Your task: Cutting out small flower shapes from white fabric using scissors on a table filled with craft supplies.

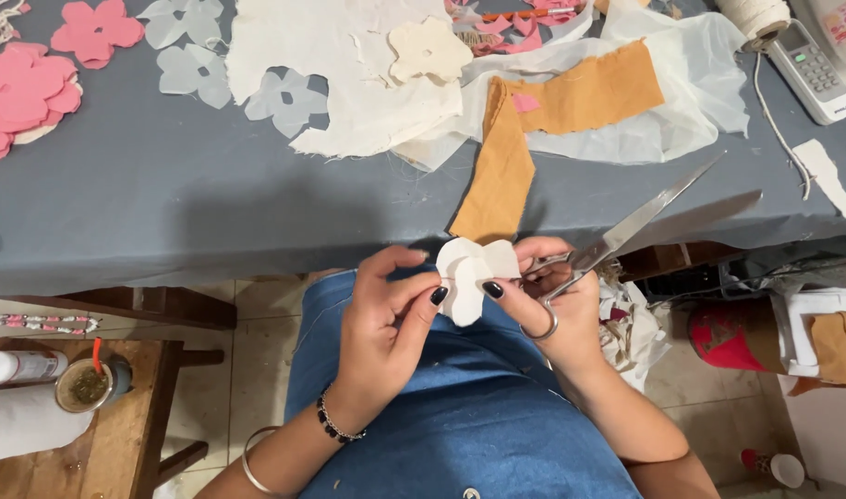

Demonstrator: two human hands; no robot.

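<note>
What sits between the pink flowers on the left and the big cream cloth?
In the head view, pale see-through fabric flowers lie on the grey table between them.

— What fills the far side?
— A bench (164,199) under grey cloth, evenly lit.
— And near left?
— A small wooden side table (118,434) on a pale tiled floor (257,370), just beside the bench.

Both hands meet above the lap, left hand (386,310) pinching with thumb and forefinger, right hand (557,300) curled closed.
</note>
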